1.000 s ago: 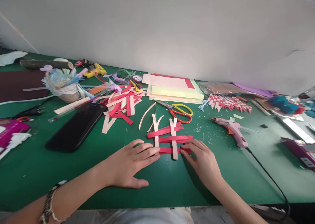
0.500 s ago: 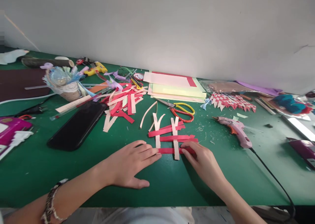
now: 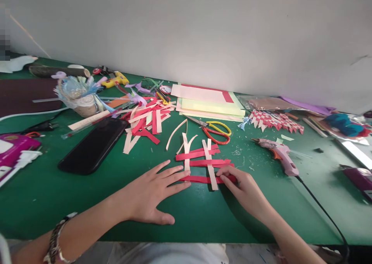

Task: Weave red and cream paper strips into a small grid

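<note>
Red and pale pink paper strips cross in a loose lattice on the green table. My left hand lies spread at its lower left, with fingertips touching the left end of the lowest red strip. At that strip's right end, my right hand pinches it between thumb and fingers. One pale strip slants over the lowest red strip near my right fingertips. The other pale strip stands at the left, its lower end by my left fingers. Two more red strips run across above.
Scissors lie just behind the lattice, a pink glue gun with a cord to the right. A black phone and a pile of strips are at left. Paper sheets lie behind.
My left fingers have spread apart. The right pale strip's lower end has swung rightward, and the lowest red strip has more of its left part showing. The view has shifted slightly.
</note>
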Tool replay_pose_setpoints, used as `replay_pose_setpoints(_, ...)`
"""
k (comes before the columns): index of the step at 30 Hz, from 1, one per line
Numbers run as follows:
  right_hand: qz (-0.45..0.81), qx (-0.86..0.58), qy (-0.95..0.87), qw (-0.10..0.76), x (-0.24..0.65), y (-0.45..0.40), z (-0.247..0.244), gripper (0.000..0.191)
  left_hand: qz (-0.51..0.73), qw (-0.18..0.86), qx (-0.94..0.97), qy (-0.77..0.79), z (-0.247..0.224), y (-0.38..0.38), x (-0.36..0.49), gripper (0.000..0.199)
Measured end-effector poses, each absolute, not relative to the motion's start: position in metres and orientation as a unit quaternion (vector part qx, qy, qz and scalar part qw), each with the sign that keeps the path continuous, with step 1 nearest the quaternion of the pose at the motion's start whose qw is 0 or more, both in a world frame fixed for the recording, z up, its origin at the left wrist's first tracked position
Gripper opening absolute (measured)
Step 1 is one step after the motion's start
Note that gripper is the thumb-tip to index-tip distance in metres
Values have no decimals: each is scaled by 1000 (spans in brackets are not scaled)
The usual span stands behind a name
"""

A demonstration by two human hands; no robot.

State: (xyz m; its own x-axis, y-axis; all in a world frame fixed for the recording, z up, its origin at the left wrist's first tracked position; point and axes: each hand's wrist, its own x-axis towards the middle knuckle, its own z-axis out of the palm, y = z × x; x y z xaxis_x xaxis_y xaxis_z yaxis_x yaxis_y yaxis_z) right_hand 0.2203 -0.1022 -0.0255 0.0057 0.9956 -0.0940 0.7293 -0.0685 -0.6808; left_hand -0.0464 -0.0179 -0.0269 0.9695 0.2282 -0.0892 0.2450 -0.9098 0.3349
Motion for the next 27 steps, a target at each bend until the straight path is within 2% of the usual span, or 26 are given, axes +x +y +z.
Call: replay_pose_setpoints(27, 235, -655, -697, 172, 236, -106, -32, 19, -31, 168, 982, 78, -23, -19, -48, 75)
